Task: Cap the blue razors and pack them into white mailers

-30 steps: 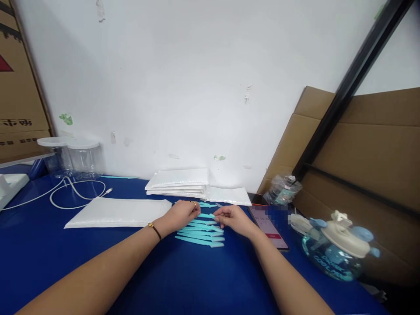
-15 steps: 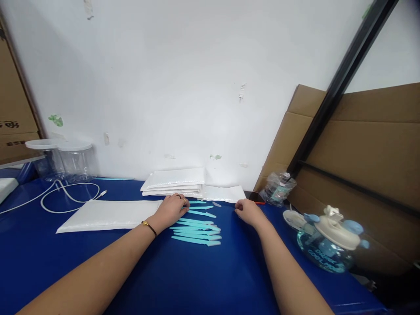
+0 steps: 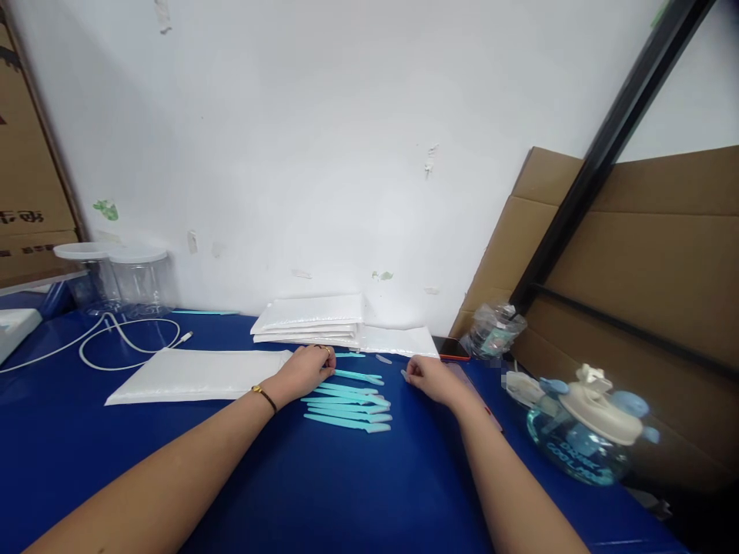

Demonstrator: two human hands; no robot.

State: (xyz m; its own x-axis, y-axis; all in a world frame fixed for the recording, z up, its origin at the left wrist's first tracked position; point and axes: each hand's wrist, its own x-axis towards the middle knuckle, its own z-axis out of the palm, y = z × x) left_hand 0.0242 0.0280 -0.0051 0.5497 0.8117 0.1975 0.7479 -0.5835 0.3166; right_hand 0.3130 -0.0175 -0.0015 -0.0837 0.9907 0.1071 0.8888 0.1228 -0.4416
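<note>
My left hand point(image 3: 307, 369) is closed, its fingertips pinching the handle end of a turquoise eyebrow razor point(image 3: 353, 375). That razor's blade end points right and appears to overlap another one. Below it, several more eyebrow razors point(image 3: 346, 410) lie in a loose row, blades to the right. In my right hand point(image 3: 430, 377) a small translucent piece, seemingly a blade cap point(image 3: 405, 375), is pinched between the fingertips, a short way from the razor's blade end. A similar loose clear cap point(image 3: 383, 359) rests on the table, beside a further razor point(image 3: 350, 355) at the back.
White padded mailers point(image 3: 309, 317) are stacked by the wall, and another mailer point(image 3: 190, 375) lies left. A phone point(image 3: 452, 348), a plastic-wrapped item point(image 3: 493, 329) and a water jug point(image 3: 589, 431) stand right. Clear jars point(image 3: 142, 283) and a white cable point(image 3: 124, 327) are at left.
My right hand has shifted slightly left, and the clear cap now shows at its fingertips. The razor at my left fingertips has come nearer the row. The view has shifted a little.
</note>
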